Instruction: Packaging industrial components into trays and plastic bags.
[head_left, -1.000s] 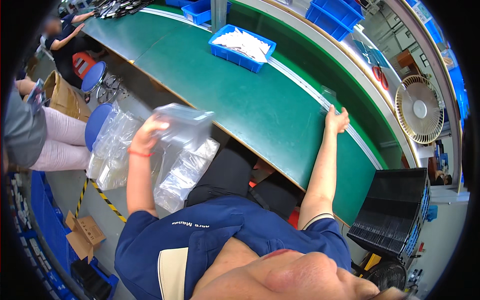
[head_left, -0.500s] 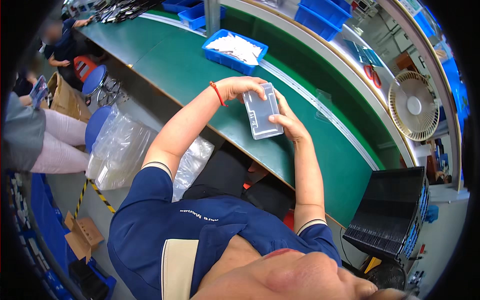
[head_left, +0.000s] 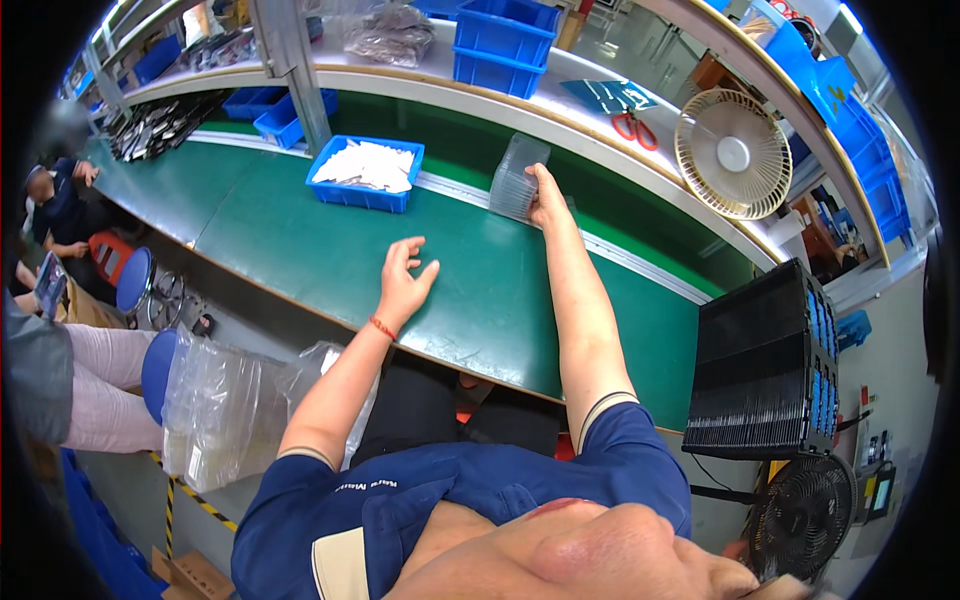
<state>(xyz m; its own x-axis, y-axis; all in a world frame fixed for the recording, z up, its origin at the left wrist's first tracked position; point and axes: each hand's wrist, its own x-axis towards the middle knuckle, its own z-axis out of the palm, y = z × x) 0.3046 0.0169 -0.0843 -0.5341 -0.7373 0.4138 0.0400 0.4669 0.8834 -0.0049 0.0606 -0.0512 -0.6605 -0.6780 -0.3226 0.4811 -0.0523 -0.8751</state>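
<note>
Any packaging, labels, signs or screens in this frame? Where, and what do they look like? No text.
Stack of clear plastic trays: far edge of green belt, under the right hand; rectangular, transparent.
Clear plastic bags: hanging off the bench's near edge, lower left; crinkled, see-through.
Blue bin: on the belt beyond the open left hand; rectangular, holds white pieces.
Cardboard box: floor, bottom left; brown, open.
Teal sheet: back ledge by red-handled scissors; flat.

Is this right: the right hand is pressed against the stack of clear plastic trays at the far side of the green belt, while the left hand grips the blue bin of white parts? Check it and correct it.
Not quite. In the head view the left hand grips nothing: it rests open on the green belt, apart from the blue bin of white parts. The rest holds: the right hand is pressed against the stack of clear plastic trays at the far side of the belt.
</note>
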